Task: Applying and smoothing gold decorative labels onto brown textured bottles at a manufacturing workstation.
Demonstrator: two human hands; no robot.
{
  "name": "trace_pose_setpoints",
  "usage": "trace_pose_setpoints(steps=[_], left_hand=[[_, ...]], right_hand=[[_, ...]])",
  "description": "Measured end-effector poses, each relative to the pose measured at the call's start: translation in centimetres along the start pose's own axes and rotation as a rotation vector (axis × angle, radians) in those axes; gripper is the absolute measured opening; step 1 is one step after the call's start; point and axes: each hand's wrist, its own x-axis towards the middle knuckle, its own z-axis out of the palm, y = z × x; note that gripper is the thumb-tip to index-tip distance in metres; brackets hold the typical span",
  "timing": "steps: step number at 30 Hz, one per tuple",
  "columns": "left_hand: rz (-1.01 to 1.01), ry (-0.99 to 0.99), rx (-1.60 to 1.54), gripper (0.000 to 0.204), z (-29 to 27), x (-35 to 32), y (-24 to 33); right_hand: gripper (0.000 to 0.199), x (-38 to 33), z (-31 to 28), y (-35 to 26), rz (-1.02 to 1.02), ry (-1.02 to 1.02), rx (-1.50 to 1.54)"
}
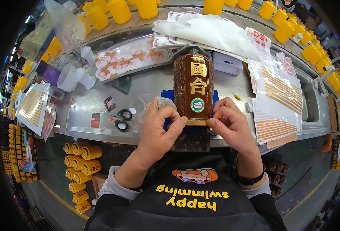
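Observation:
A dark brown bottle (193,86) with raised gold lettering and a round green-and-white label lies in front of me, its neck pointing away, on a dark support over blue cloth (167,93). Along its near bottom edge runs a narrow gold strip (197,123). My left hand (159,125) pinches at the strip's left end, thumb against forefinger. At the right end, my right hand (231,122) pinches in the same way. A greyish fabric piece (166,102) shows at my left fingers; whether it is worn or held, I cannot tell.
Black-handled scissors (122,119) lie left on the metal bench. Sheets of gold strips (279,100) sit at right, before a sink (310,98). Behind the bottle are a tray of horse decals (131,57) and white paper (212,29). Yellow bottles (118,11) line a conveyor.

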Motion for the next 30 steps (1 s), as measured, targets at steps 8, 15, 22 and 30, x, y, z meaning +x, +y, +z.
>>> trace_pose_setpoints(steps=[8,15,22,30], left_hand=[[-0.005,-0.012,-0.009,0.02,-0.1,0.0,-0.1],[-0.021,-0.006,-0.025,0.021,0.0,-0.1,-0.1],[-0.017,0.01,-0.034,0.023,-0.1,-0.1,-0.2],[-0.094,-0.017,-0.249,0.024,-0.3,-0.5,-1.7]], right_hand=[[0.02,-0.1,-0.2,0.0,-0.014,-0.041,-0.028],[0.02,0.0,-0.2,-0.1,-0.008,-0.038,-0.036],[0.02,0.0,-0.2,-0.2,0.008,-0.031,-0.055],[0.022,0.0,0.0,-0.7,0.043,-0.016,-0.052]])
